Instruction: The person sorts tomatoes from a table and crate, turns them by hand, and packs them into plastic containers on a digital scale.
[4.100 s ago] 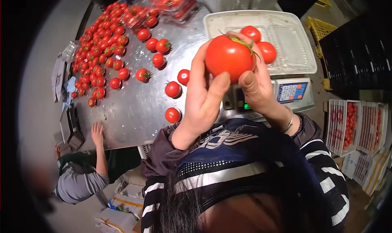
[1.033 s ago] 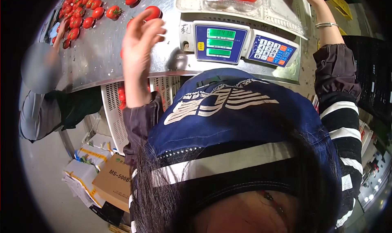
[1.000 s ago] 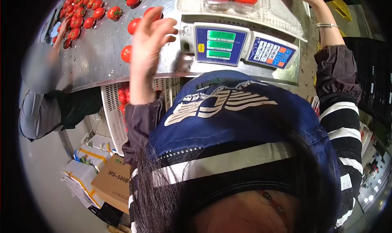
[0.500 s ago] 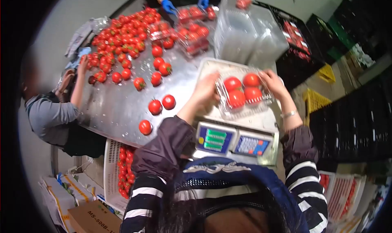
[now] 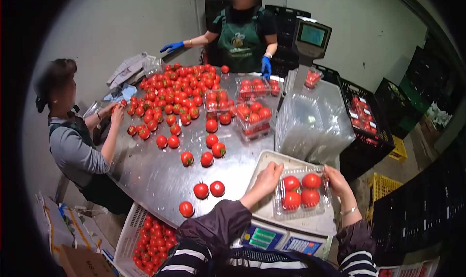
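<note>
A clear plastic clamshell box (image 5: 302, 214) with several red tomatoes (image 5: 310, 197) in it sits over the white scale plate (image 5: 262, 211). My left hand (image 5: 266, 181) is closed at the box's upper left corner, with thumb and fingers pinched together. Around the upper right corner, my right hand (image 5: 338, 182) grips the edge. Below the box, the scale's green-lit display (image 5: 264, 236) is partly covered by my left sleeve. Three loose tomatoes (image 5: 201, 190) lie on the metal table left of my left forearm.
Stacked clear boxes (image 5: 310, 119) stand behind the scale. Filled clamshells (image 5: 253, 114) and a tomato pile (image 5: 179, 85) occupy the metal table (image 5: 150, 168). One co-worker (image 5: 82, 146) handles tomatoes at left; another in blue gloves (image 5: 266, 67) stands opposite. A white crate (image 5: 127, 233) holds tomatoes below.
My view has tilted up, so the scene sits lower in the frame. Both my hands still hold the tomato box. The opposite co-worker's gloved hands have moved apart, away from the filled box.
</note>
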Demonstrator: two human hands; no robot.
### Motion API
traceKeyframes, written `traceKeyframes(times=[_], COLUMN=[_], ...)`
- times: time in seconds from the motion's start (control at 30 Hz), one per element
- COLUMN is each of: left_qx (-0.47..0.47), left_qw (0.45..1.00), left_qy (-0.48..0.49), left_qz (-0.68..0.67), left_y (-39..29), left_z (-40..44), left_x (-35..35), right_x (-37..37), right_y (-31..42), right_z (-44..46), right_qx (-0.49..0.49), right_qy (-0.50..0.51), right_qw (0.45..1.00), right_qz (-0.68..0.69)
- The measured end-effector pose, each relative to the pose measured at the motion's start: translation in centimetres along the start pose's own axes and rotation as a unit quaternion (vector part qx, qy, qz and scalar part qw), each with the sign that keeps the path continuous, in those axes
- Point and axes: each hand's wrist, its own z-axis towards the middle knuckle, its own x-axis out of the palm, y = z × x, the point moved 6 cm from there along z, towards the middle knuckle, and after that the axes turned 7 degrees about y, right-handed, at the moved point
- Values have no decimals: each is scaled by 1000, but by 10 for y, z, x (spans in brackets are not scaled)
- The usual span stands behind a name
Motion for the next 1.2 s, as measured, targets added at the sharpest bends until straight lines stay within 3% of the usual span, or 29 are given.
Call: traceKeyframes(times=[0.33, 0.47, 0.63, 0.77, 0.8, 0.9, 0.93, 1.0, 1.03, 1.13, 1.2], left_qx=[11, 8, -39, 248, 291, 387, 470, 543, 615, 621, 620], left_qw=[996, 996, 988, 966, 948, 866, 814, 764, 708, 709, 717], left_qy=[51, 44, 63, 3, 27, 82, 100, 117, 146, 136, 131], left_qz=[-75, -81, -138, -69, -129, -307, -328, -328, -316, -304, -289], left_y=[13, 11, 7, -68, -99, -200, -227, -253, -264, -250, -255], left_z=[13, 13, 0, -22, -33, -102, -126, -161, -175, -190, -183], left_x=[5, 2, -3, -65, -88, -165, -186, -217, -228, -230, -235], right_x=[3, 2, 5, 1, 0, 1, 3, 7, 10, 26, 50], right_y=[-5, -1, -7, -19, -17, -10, -4, 12, 19, 61, 129], right_z=[10, 12, 5, -6, -10, -27, -35, -56, -63, -94, -140], right_qx=[1, 18, -1, -15, -44, -92, -99, -116, -115, -257, -410], right_qy=[59, 69, 31, -57, -79, -122, -141, -180, -182, -225, -203], right_qw=[993, 996, 995, 995, 993, 984, 980, 970, 970, 938, 888], right_qz=[107, 53, 93, 75, 80, 87, 97, 115, 113, 60, 39])
